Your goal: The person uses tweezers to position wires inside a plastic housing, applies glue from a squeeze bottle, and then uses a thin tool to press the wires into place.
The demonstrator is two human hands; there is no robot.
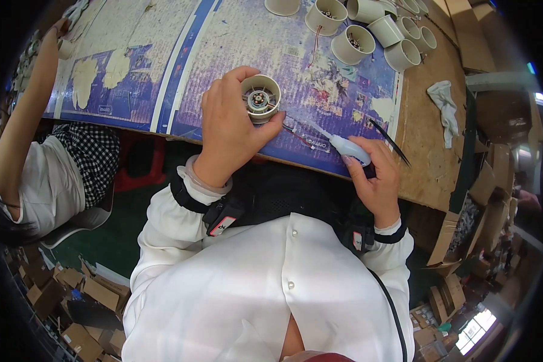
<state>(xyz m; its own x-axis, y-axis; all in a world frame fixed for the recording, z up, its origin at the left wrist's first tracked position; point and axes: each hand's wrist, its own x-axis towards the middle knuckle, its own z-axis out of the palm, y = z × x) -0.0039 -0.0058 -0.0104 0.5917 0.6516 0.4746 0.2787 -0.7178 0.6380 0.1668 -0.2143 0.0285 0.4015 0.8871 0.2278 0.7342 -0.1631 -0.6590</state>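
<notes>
Cup-shaped housing (271, 85) (off-white, open-topped) shows a spoked motor (258, 100) inside.

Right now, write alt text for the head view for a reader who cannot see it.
The person's left hand holds a cream cylindrical cup with a motor-like core; the right hand holds a translucent white squeeze bottle, its nozzle pointing toward the cup. Similar cream cups stand or lie farther back on the brown table.
</notes>
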